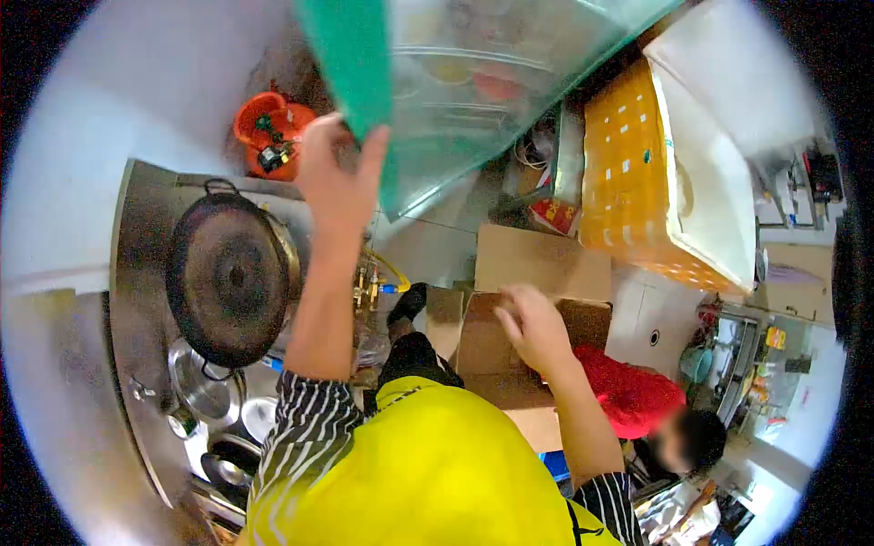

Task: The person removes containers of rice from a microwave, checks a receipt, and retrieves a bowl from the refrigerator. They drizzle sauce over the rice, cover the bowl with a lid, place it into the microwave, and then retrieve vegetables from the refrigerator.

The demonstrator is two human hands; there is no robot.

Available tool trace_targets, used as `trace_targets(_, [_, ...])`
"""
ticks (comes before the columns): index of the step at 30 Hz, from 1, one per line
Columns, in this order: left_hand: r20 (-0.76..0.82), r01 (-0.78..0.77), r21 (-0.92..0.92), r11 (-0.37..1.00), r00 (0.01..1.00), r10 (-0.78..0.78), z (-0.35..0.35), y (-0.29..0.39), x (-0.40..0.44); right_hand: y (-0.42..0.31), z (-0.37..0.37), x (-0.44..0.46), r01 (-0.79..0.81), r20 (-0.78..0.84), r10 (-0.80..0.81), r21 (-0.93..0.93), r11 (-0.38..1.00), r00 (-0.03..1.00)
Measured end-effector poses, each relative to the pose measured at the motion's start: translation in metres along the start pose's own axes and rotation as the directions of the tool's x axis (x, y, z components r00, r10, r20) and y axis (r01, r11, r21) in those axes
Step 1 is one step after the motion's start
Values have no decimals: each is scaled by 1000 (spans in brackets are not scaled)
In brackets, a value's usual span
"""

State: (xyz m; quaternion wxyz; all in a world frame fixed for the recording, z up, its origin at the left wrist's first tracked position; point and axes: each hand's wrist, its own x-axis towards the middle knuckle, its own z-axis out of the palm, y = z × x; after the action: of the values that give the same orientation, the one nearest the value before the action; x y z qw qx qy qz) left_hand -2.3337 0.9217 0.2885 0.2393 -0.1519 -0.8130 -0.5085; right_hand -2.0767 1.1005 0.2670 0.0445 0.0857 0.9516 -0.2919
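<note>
My left hand [339,173] is raised at the green edge [357,77] of a large clear door or panel [482,91]. Its thumb lies over the green strip and the fingers curl by the strip's left side, partly blurred. Through the clear panel, faint reddish and yellowish shapes show. Lower down, my right hand [533,332] hovers over an open cardboard box [505,341], its fingers loosely stretched and nothing in them. The box stands on the floor in front of my body, flaps spread.
Left is a metal counter with a large dark wok [229,278] and metal pots [205,382]. An orange bucket [278,123] stands behind. A yellow-patterned, white-lined bin [628,155] is at right. A person in red [628,391] bends close beside the box.
</note>
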Motion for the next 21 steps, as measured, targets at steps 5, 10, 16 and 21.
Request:
trace_targets(5, [373, 453, -752, 479, 892, -257, -14, 2, -42, -54, -29, 32, 103, -178, -93, 43, 994, 980])
trace_targets(10, [611, 672, -511, 536, 722, -323, 59, -38, -76, -62, -36, 19, -163, -192, 150, -54, 985, 970])
trace_targets(16, [695, 729, -107, 676, 542, -474, 216, -131, -108, 18, -20, -43, -191, -377, 127, -138, 972, 918])
trace_targets(21, [612, 643, -27, 765, 616, -496, 374, -190, -94, 62, -23, -38, -583, -326, 558, 25, 812, 763])
